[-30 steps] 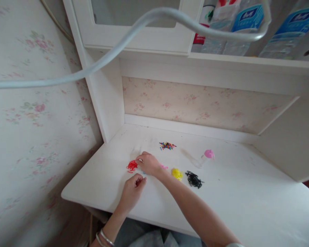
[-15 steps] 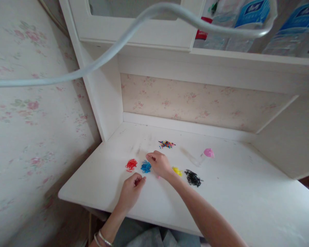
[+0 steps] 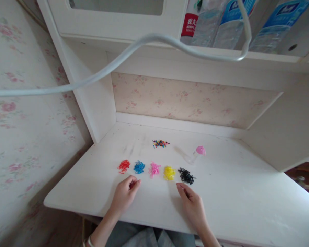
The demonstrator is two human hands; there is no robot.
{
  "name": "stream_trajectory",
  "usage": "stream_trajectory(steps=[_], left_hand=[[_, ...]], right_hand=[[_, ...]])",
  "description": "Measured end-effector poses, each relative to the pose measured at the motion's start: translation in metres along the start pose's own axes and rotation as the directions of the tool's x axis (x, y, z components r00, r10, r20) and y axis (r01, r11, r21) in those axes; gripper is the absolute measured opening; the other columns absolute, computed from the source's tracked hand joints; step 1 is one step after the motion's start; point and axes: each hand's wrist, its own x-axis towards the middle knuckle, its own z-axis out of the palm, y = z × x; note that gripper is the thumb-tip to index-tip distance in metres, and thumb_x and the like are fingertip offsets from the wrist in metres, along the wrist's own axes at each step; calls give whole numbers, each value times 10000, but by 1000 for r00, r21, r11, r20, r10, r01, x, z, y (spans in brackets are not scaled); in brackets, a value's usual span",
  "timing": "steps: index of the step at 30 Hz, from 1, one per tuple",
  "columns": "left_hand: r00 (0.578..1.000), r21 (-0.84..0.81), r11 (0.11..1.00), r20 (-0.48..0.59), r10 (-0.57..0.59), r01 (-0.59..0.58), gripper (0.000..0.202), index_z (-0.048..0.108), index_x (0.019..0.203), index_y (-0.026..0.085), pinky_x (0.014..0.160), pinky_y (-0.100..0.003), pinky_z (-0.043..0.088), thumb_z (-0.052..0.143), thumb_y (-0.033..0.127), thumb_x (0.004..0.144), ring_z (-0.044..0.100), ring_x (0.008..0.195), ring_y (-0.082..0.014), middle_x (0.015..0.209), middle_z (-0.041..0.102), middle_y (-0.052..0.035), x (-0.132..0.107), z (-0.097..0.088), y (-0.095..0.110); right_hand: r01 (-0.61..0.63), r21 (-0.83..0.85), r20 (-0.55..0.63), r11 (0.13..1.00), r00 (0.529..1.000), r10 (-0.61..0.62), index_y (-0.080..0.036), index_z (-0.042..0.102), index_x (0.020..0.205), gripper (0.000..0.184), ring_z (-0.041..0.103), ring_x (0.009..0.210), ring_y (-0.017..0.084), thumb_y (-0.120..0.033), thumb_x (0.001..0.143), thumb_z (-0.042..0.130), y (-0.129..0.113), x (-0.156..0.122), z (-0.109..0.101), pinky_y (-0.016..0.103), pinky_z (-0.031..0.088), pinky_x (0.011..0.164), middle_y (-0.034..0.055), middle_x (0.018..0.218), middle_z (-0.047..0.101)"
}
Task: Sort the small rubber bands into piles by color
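Observation:
My left hand (image 3: 125,192) rests near the table's front, fingers curled in with the thumb against them. Whatever lies inside it, if anything, is hidden. Just beyond it are a heap of red rubber bands (image 3: 124,165) and a heap of blue ones (image 3: 139,167). My right hand (image 3: 192,202) is closed in a pinch just in front of the yellow bands (image 3: 169,173) and the black bands (image 3: 186,176); nothing between its fingertips is clear enough to name. Between the hands, farther back, lies a pink heap of bands (image 3: 154,169).
Behind the row is a mixed-colour pile of small pieces (image 3: 160,143). A clear container with a pink top (image 3: 201,150) lies to the right. A white cable (image 3: 154,37) crosses the upper view in front of a shelf of plastic bottles (image 3: 208,27).
My right hand has drawn back and right from the blue heap, uncovering the pink and yellow heaps. My left hand stays curled in about the same place. The camera view has shifted.

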Motion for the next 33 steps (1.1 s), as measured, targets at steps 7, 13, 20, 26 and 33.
stream_trajectory(steps=[7, 13, 20, 26, 33], left_hand=[[1000, 40, 999, 3, -4, 4, 307, 451, 646, 196, 540, -199, 314, 457, 429, 847, 439, 552, -105, 564, 444, 51, -1, 0, 2], [1000, 82, 996, 7, 29, -30, 298, 467, 644, 196, 534, -194, 316, 447, 413, 847, 459, 547, -106, 563, 474, 47, -1, 2, 1], [1000, 131, 991, 5, 30, -30, 294, 486, 646, 197, 526, -192, 316, 446, 414, 841, 471, 536, -106, 551, 483, 47, 0, 4, 1], [1000, 151, 988, 8, 24, -25, 303, 477, 655, 199, 538, -197, 320, 437, 427, 850, 476, 544, -106, 561, 480, 49, -1, 5, 3], [999, 171, 985, 16, 30, -33, 309, 468, 646, 202, 535, -200, 318, 431, 431, 850, 470, 542, -109, 553, 465, 51, 0, 6, 4]], right_hand=[[4, 26, 54, 1000, 999, -5, -172, 692, 937, 397, 599, 732, 161, -486, 834, 473, -3, 0, 5, 212, 435, 648, 35, 807, 692], [-11, 35, 53, 999, 999, 9, -166, 690, 937, 406, 603, 761, 170, -491, 835, 469, -3, -2, 5, 215, 433, 657, 41, 822, 693], [-10, 24, 59, 1000, 998, 9, -171, 687, 939, 414, 601, 748, 168, -501, 841, 456, -3, -3, 3, 212, 422, 638, 43, 827, 695], [-2, 33, 66, 999, 998, 0, -173, 686, 925, 408, 591, 695, 153, -501, 840, 458, 0, -3, 3, 205, 418, 616, 33, 791, 694], [18, 67, 56, 998, 998, -22, -157, 692, 922, 403, 595, 685, 151, -480, 841, 466, -2, -3, 0, 202, 425, 616, 37, 764, 691]])
